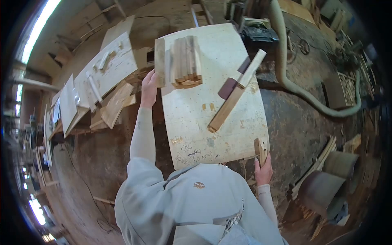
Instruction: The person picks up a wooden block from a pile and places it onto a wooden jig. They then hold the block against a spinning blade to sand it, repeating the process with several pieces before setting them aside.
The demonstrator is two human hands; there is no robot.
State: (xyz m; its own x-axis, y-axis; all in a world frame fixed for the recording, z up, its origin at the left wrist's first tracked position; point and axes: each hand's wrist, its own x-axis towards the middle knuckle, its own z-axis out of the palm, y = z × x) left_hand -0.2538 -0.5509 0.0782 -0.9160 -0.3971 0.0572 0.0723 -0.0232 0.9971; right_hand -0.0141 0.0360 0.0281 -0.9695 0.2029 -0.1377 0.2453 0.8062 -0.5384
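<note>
So your big plywood tabletop [188, 118] has the stack of wood strips [185, 61] up at the far end, and your left hand [149, 90] has its fingers holding the flat wooden slat [160, 61] at the left edge, just beside that stack. Your right hand [263, 171] is wrapped round the short wooden block [262, 149] at the near right corner; imo go for a firm, relaxed grip and steer the slat clear of the stack.

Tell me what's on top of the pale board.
On the pale board: grouped wooden strips, diagonal wooden pieces, two maroon pieces, and handwriting. At its edges, the left hand holds a plank, the right hand a wooden block. Surface beneath the strips is hidden.
</note>
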